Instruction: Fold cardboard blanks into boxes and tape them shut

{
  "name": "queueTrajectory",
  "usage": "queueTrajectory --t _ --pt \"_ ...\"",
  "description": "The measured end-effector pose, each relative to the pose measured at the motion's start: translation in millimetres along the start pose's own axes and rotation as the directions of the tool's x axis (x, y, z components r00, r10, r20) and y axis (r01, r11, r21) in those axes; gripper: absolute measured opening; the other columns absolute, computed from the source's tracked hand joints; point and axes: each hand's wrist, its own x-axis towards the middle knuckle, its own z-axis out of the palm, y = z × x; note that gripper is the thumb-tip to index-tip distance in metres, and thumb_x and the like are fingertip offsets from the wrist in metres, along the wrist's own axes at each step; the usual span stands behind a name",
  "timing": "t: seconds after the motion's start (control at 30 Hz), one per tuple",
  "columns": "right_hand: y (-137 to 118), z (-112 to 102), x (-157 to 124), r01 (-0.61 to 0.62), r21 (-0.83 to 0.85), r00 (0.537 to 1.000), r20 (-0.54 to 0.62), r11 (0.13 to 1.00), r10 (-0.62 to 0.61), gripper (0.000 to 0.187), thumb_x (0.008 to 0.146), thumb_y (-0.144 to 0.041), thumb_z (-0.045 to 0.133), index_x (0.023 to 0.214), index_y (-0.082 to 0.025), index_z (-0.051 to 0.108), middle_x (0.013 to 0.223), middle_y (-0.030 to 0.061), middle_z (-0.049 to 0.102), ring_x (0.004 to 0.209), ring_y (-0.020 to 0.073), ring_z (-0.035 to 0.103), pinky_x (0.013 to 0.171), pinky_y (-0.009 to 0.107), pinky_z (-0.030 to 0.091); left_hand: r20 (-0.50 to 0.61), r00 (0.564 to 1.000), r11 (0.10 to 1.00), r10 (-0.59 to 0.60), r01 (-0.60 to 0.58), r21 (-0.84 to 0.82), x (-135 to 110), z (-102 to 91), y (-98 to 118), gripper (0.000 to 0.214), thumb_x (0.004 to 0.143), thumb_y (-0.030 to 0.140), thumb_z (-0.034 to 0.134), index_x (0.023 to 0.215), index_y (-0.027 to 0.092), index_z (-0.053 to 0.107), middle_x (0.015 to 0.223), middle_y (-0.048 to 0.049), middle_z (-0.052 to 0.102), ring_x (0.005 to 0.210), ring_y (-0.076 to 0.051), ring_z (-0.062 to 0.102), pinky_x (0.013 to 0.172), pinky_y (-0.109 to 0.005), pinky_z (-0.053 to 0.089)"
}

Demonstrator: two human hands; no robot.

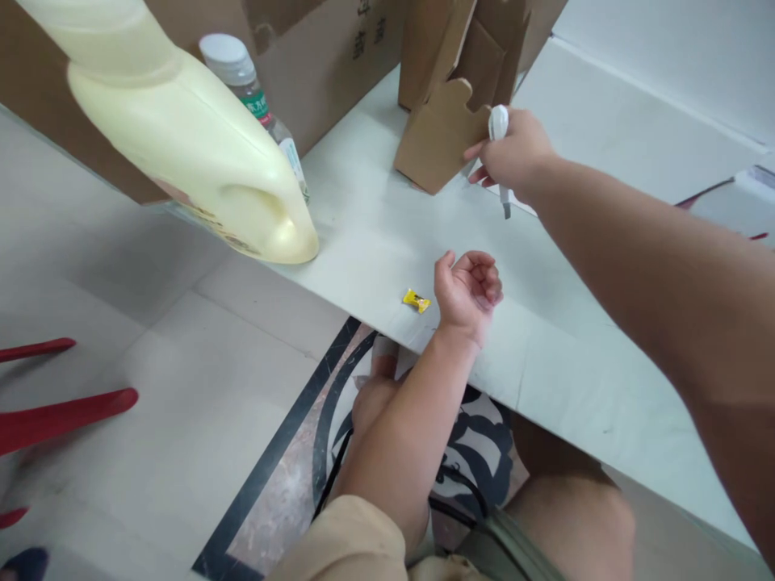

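Note:
My left hand (467,292) rests palm up near the front edge of the white table (375,234), fingers curled loosely with nothing in them. A small yellow wrapped candy (416,301) lies just left of it, untouched. Farther back, my right hand (514,153) is closed around a white utility knife (500,129); its tip pokes out below the fist. The knife hand is against a folded brown cardboard piece (437,137) standing on the table.
A large cream plastic jug (182,137) lies tilted at the table's left edge, with a clear water bottle (248,85) behind it. Big cardboard boxes (327,56) stand at the back. Red chair parts (60,407) are on the tiled floor at left.

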Motion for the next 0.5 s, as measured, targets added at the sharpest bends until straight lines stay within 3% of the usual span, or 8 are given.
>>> queueTrajectory --t 0.1,0.17,0.27,0.37,0.4,0.43,0.5 --pt "17 -16 -25 -0.008 0.044 0.994 -0.109 0.999 0.013 0.035 0.08 0.001 0.052 0.114 0.005 0.057 0.079 -0.0057 0.062 0.043 -0.0002 0.059 0.051 0.011 0.041 -0.05 0.995 0.995 0.086 -0.083 0.058 -2 -1.6 3 0.057 0.101 0.047 0.019 0.065 0.017 0.052 0.052 0.0002 0.043 0.041 -0.008 0.036 0.046 -0.024 0.022" --pt "33 -32 -50 -0.018 0.103 0.977 -0.208 0.995 0.039 0.031 0.076 0.002 0.054 0.107 -0.001 0.059 0.067 -0.0089 0.059 0.038 -0.0005 0.053 0.045 0.008 0.039 -0.131 0.969 0.974 0.207 -0.192 0.123 -4 -4.3 5 0.052 0.102 0.044 0.022 0.066 0.018 0.05 0.053 0.001 0.042 0.043 -0.008 0.035 0.047 -0.024 0.023" --pt "68 -64 -105 -0.003 0.172 0.937 -0.342 0.985 0.063 0.033 0.065 -0.001 0.05 0.095 -0.013 0.06 0.071 -0.0039 0.067 0.036 0.0033 0.049 0.036 0.013 0.039 -0.194 0.858 0.863 0.476 -0.413 0.292 -4 -9.2 9 0.041 0.102 0.033 0.034 0.065 0.019 0.046 0.054 0.0028 0.04 0.047 -0.008 0.035 0.05 -0.024 0.026" --pt "114 -95 -173 0.021 0.104 0.887 -0.461 0.994 0.029 0.031 0.054 -0.011 0.051 0.083 -0.021 0.058 0.069 -0.0002 0.064 0.045 0.0107 0.054 0.037 0.023 0.043 -0.105 0.731 0.69 0.674 -0.572 0.444 -3 -11.8 10 0.03 0.097 0.025 0.05 0.068 0.019 0.048 0.062 0.003 0.046 0.059 -0.009 0.045 0.061 -0.022 0.037" --pt "130 -104 -196 0.006 0.056 0.849 -0.528 0.998 0.024 0.03 0.052 -0.015 0.051 0.08 -0.024 0.059 0.065 0.0 0.06 0.046 0.0136 0.054 0.038 0.027 0.043 -0.053 0.701 0.636 0.711 -0.609 0.474 -3 -11.8 9 0.025 0.096 0.024 0.055 0.071 0.02 0.052 0.068 0.0023 0.051 0.066 -0.009 0.051 0.067 -0.022 0.041" --pt "145 -110 -219 -0.013 -0.006 0.81 -0.587 1.0 0.007 0.028 0.053 -0.018 0.052 0.079 -0.026 0.059 0.065 0.0014 0.057 0.049 0.017 0.055 0.041 0.032 0.045 0.013 0.684 0.59 0.729 -0.639 0.493 -3 -11.5 8 0.019 0.094 0.024 0.059 0.075 0.021 0.057 0.075 0.0013 0.057 0.074 -0.01 0.056 0.074 -0.022 0.044" --pt "169 -116 -261 -0.006 -0.129 0.738 -0.669 0.992 -0.083 0.021 0.055 -0.023 0.053 0.073 -0.03 0.058 0.071 0.0069 0.059 0.066 0.0276 0.064 0.055 0.047 0.052 0.204 0.693 0.534 0.692 -0.681 0.5 -5 -10.2 3 0.012 0.093 0.031 0.064 0.084 0.023 0.067 0.091 -0.0017 0.067 0.091 -0.013 0.063 0.085 -0.025 0.047"
